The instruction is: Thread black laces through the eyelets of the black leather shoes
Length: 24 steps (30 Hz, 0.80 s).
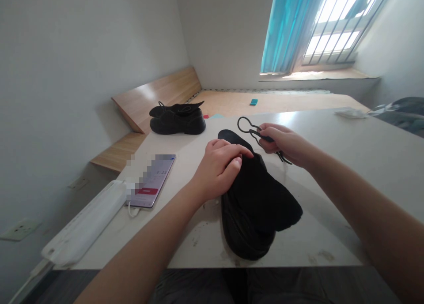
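Observation:
A black shoe (247,227) stands on the white table in front of me, its toe towards me. A wide black flap (281,204), which looks like its tongue, is folded out over the toe. My left hand (218,165) is closed over the shoe's side, with the index finger stretched across the upper. Just right of the shoe, my right hand (281,140) is raised and pinches a dark shoelace (244,118). One loop of the lace sticks out to the left, and loose ends hang below the fingers.
A second black shoe (179,120) stands at the table's far left. A lit phone (155,180) with a cable lies beside a long white power strip (89,220) on the left. Behind the white table (331,176) is a wooden surface (228,99) with a small teal item (253,102).

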Motion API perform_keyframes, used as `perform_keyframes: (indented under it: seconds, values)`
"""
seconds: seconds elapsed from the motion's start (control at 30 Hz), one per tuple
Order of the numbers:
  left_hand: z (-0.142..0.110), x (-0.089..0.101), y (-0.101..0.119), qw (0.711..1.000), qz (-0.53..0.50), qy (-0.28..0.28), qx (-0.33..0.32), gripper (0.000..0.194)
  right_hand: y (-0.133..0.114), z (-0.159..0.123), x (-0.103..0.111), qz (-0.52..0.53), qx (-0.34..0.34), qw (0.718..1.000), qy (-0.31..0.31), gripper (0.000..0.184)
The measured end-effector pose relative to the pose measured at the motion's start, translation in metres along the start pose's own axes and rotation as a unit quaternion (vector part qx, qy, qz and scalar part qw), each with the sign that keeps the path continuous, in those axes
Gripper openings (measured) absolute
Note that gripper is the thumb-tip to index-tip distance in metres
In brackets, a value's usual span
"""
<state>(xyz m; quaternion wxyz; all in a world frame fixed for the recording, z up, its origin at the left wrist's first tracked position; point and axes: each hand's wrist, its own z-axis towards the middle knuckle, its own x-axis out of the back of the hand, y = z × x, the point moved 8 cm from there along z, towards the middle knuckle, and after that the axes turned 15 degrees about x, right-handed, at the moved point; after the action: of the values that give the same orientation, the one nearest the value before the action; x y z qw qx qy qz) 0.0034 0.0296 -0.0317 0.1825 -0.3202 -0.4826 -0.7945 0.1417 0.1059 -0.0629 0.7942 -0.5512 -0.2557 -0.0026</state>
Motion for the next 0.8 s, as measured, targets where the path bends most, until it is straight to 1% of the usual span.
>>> perform_keyframes:
  seconds: [0.07, 0.17, 0.27, 0.33, 0.4, 0.47, 0.53, 0.57, 0.63, 0.73, 0.8]
  values:
    - [-0.001, 0.002, 0.001, 1.000, -0.010, 0.006, 0.000, 0.031, -0.005, -0.003, -0.001, 0.096, -0.012, 0.995, 0.038, 0.003]
    - [-0.003, 0.006, 0.004, 0.999, -0.038, 0.010, -0.014, 0.028, -0.005, -0.006, -0.003, 0.230, -0.025, 0.968, 0.100, 0.014]
    - [-0.004, 0.009, 0.005, 0.998, -0.062, 0.003, -0.020, 0.031, -0.009, -0.004, -0.007, 0.289, 0.000, 0.952, 0.105, 0.013]
    - [-0.003, 0.008, 0.004, 0.998, -0.065, 0.004, -0.016, 0.032, -0.013, -0.002, -0.004, 0.332, 0.022, 0.937, 0.109, 0.014]
    - [-0.001, 0.008, 0.002, 0.998, -0.062, 0.012, -0.005, 0.034, -0.016, -0.001, 0.006, 0.382, 0.033, 0.913, 0.140, 0.015]
    - [0.000, 0.007, -0.001, 0.998, -0.057, 0.020, 0.012, 0.036, -0.019, -0.003, 0.020, 0.417, 0.034, 0.888, 0.189, 0.017]
    - [0.002, 0.006, -0.002, 0.998, -0.055, 0.022, 0.025, 0.037, -0.026, -0.007, 0.035, 0.426, 0.038, 0.874, 0.232, 0.020]
    - [0.002, 0.006, -0.003, 0.998, -0.055, 0.021, 0.029, 0.038, -0.033, -0.009, 0.040, 0.419, 0.045, 0.874, 0.244, 0.022]
    - [0.002, 0.006, -0.003, 0.998, -0.058, 0.016, 0.029, 0.039, -0.052, -0.013, 0.044, 0.389, 0.068, 0.886, 0.244, 0.028]
    - [0.001, 0.005, -0.003, 0.997, -0.064, 0.008, 0.029, 0.041, -0.087, -0.016, 0.039, 0.326, 0.108, 0.912, 0.226, 0.039]
    - [0.001, 0.005, -0.003, 0.997, -0.066, 0.005, 0.030, 0.042, -0.108, -0.016, 0.032, 0.285, 0.124, 0.926, 0.215, 0.050]
